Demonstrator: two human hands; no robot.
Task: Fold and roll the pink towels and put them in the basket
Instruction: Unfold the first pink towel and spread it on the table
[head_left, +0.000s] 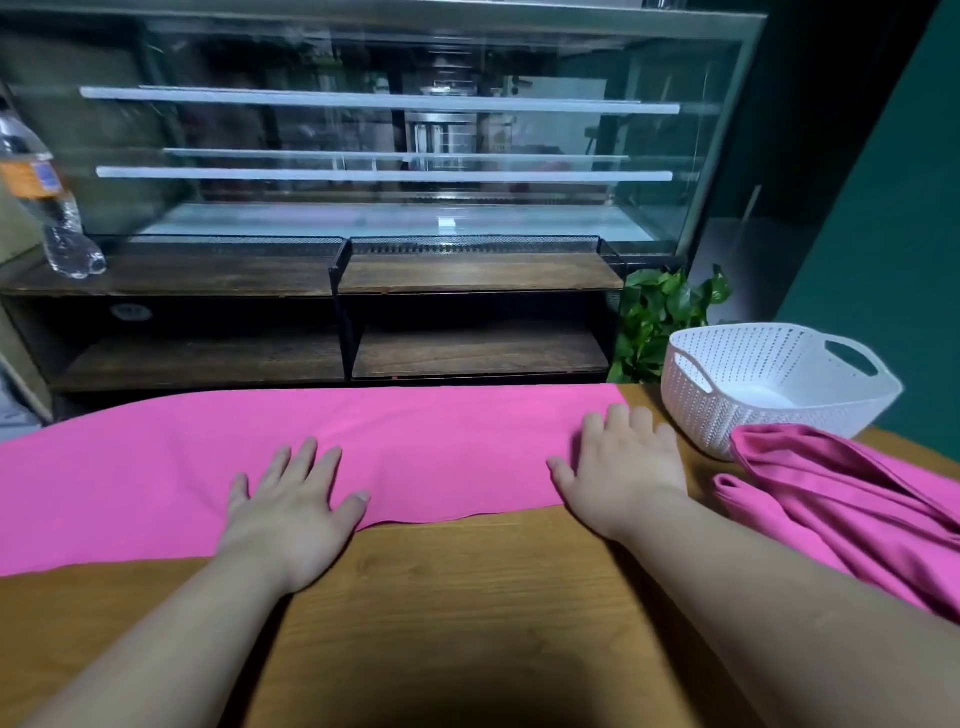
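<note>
1. The left hand (291, 514) is lying palm down at lower centre, fingers straight and spread, grasping nothing, pressing the near edge of the flat pink towel (389, 441).
2. The right hand (623, 467) is resting flat and released on the towel's right end.
3. The towel is stretching across the wooden bench (467, 597).
4. A bunched pink towel (841, 509) is lying at the right edge, just beside the white basket (701, 410).

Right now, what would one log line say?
left hand, right hand: flat on spread pink towel | crumpled pink towel: beside white basket
</note>
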